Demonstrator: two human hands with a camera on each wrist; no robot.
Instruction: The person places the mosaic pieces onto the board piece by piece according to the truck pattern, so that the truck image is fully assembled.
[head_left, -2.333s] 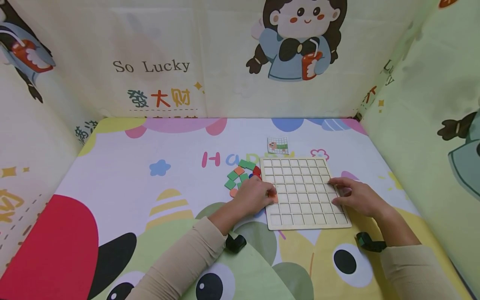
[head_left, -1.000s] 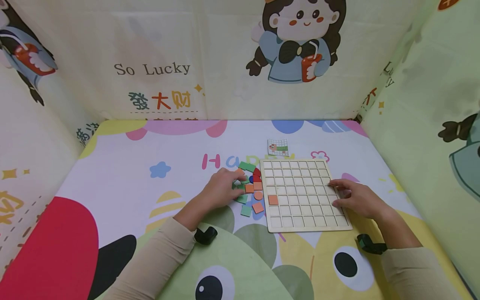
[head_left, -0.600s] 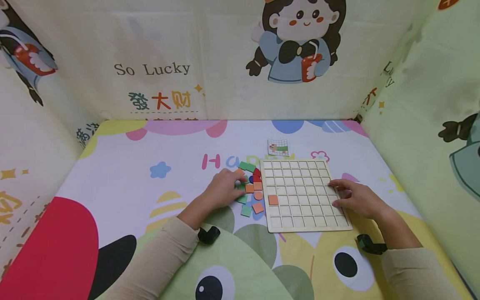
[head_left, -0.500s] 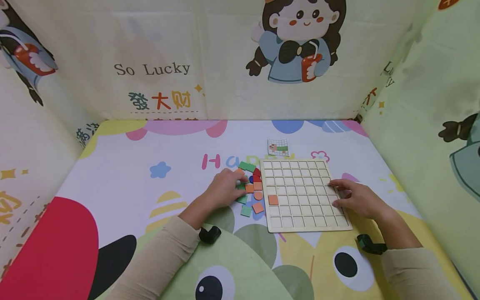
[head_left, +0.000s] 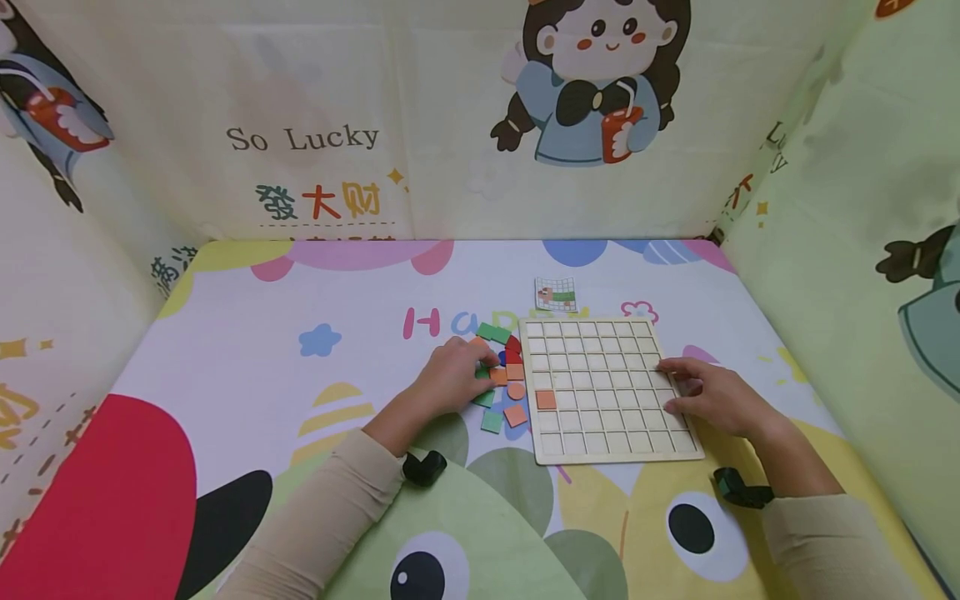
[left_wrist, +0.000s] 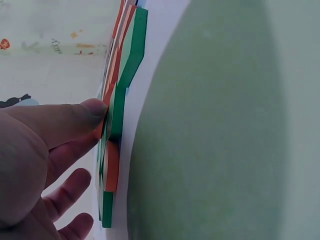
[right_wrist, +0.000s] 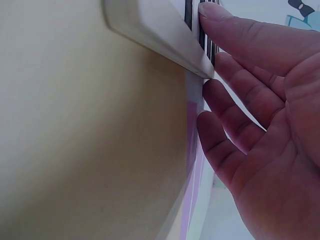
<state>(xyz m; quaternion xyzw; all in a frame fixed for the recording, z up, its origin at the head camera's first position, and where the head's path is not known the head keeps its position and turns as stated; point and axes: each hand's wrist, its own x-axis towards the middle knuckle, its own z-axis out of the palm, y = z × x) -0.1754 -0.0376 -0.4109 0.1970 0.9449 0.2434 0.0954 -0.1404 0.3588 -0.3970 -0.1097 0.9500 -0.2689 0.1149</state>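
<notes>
My left hand [head_left: 448, 375] reaches into a pile of flat coloured tiles, its thumb and forefinger down among the green tiles [head_left: 483, 398] and orange tiles [head_left: 515, 372]. Seen from the left wrist, the thumb [left_wrist: 85, 112] lies against the edges of the tiles with the other fingers spread below; whether a tile is pinched I cannot tell. My right hand [head_left: 716, 392] rests on the right edge of a pale wooden grid board [head_left: 611, 392], thumb and forefinger apart on its surface, the other fingers loosely bent beside the edge. One orange square tile [head_left: 546, 400] lies in a left-column cell.
A small picture card [head_left: 555, 294] with a gridded coloured pattern lies beyond the board. Red tiles [head_left: 513, 344], a round orange tile [head_left: 516, 391] and a green tile [head_left: 492, 422] lie left of the board. Printed cloth covers the table [head_left: 247, 358] and the surrounding walls.
My left hand has left the orange tile in the board's cell and moved left to the pile. There its fingertips have shifted slightly right over a green tile. The right hand keeps its place.
</notes>
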